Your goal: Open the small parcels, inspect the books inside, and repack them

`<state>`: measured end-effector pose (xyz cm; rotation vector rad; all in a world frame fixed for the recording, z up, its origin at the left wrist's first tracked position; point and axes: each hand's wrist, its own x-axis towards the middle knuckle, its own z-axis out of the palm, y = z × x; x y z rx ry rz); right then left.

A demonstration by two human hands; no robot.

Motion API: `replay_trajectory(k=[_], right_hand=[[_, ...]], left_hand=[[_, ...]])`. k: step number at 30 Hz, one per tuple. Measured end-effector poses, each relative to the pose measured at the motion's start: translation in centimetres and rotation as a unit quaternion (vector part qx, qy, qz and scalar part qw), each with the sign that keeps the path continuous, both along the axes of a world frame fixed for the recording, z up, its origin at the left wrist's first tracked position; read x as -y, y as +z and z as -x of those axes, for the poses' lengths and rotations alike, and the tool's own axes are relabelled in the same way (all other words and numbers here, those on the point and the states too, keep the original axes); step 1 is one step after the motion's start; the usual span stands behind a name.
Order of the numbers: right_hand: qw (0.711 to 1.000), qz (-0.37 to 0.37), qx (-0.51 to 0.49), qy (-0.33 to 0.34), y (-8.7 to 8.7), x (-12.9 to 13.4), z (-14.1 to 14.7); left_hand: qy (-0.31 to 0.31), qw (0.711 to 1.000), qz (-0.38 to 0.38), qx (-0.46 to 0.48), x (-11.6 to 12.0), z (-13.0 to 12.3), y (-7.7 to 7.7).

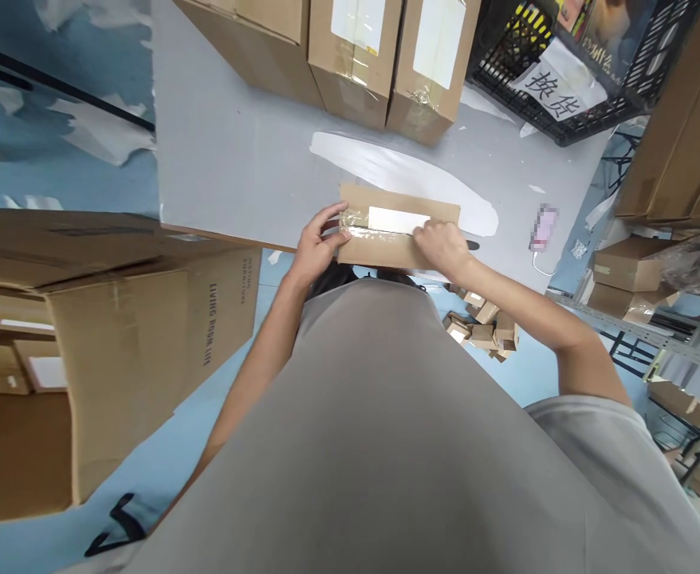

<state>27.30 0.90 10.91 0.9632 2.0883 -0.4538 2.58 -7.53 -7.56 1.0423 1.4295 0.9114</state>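
Note:
A small brown cardboard box (379,251) lies at the table's front edge, with a white label and shiny clear tape along its top. My left hand (317,243) grips the box's left end, thumb on top and fingers at the far corner. Over the right part of the box, my right hand (444,245) is closed around a slim knife (473,245). Its dark end sticks out to the right of my fist. A thin dark line runs left from my fist along the taped seam; whether it is blade or slit is hard to tell.
Several taller cardboard boxes (350,88) stand at the back of the grey table (224,159). Back right is a black plastic crate (610,100) with a handwritten paper. A pink device (544,227) lies right. A large open carton (147,383) stands left; small boxes (485,327) lie below.

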Motion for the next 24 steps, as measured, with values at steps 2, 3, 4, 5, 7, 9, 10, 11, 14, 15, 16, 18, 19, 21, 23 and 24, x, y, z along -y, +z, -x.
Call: replay_trajectory(k=[2, 3, 4, 5, 7, 9, 10, 11, 14, 15, 16, 18, 19, 21, 23, 24], right_hand=[[0.998, -0.024, 0.053, -0.018, 0.8, 0.2, -2.7], [0.996, -0.035, 0.073, -0.028, 1.3, 0.3, -4.0], [0.995, -0.038, 0.087, -0.036, 1.7, 0.5, -5.2], [0.994, -0.040, 0.095, -0.042, 2.1, 0.7, -6.2], [0.992, -0.042, 0.102, -0.055, 2.5, 0.9, -7.8], [0.993, -0.042, 0.096, -0.063, 2.5, 1.2, -8.8], [0.993, -0.042, 0.090, -0.065, 2.4, 1.2, -9.1], [0.994, -0.042, 0.083, -0.066, 2.2, 1.3, -9.4], [0.995, -0.042, 0.069, -0.066, 1.9, 1.5, -9.8], [0.994, -0.043, 0.069, -0.066, 1.9, 1.5, -9.8], [0.994, -0.043, 0.071, -0.067, 1.9, 1.6, -9.8], [0.994, -0.039, 0.073, -0.067, 1.9, 1.5, -9.7], [0.995, -0.037, 0.072, -0.066, 1.9, 1.5, -9.7], [0.996, -0.034, 0.063, -0.062, 1.8, 1.3, -9.9], [0.996, -0.035, 0.055, -0.062, 1.5, 1.2, -10.4], [0.996, -0.036, 0.053, -0.065, 1.3, 1.1, -10.6]], left_hand=[[0.002, 1.000, 0.003, -0.002, 0.0, -0.1, 0.1], [0.003, 1.000, 0.003, -0.003, 0.0, -0.2, 0.1], [0.004, 1.000, 0.002, -0.004, 0.0, -0.2, 0.1], [0.003, 1.000, 0.001, -0.005, 0.0, -0.2, 0.1], [-0.001, 1.000, -0.002, -0.004, -0.1, -0.1, 0.0], [-0.004, 1.000, -0.003, -0.002, -0.1, 0.1, -0.2], [-0.003, 1.000, -0.002, 0.000, -0.2, 0.2, -0.3], [-0.002, 1.000, -0.001, 0.002, -0.2, 0.3, -0.3], [0.005, 1.000, 0.004, 0.005, -0.3, 0.3, -0.4], [0.007, 1.000, 0.006, 0.006, -0.3, 0.3, -0.3], [0.010, 1.000, 0.008, 0.007, -0.3, 0.3, -0.3], [0.018, 1.000, 0.014, 0.012, -0.3, 0.2, -0.3], [0.022, 1.000, 0.017, 0.014, -0.3, 0.2, -0.3], [0.026, 0.999, 0.021, 0.014, -0.2, 0.2, -0.3], [0.024, 0.999, 0.019, 0.010, -0.1, 0.2, -0.5], [0.023, 1.000, 0.017, 0.008, -0.1, 0.1, -0.6]])
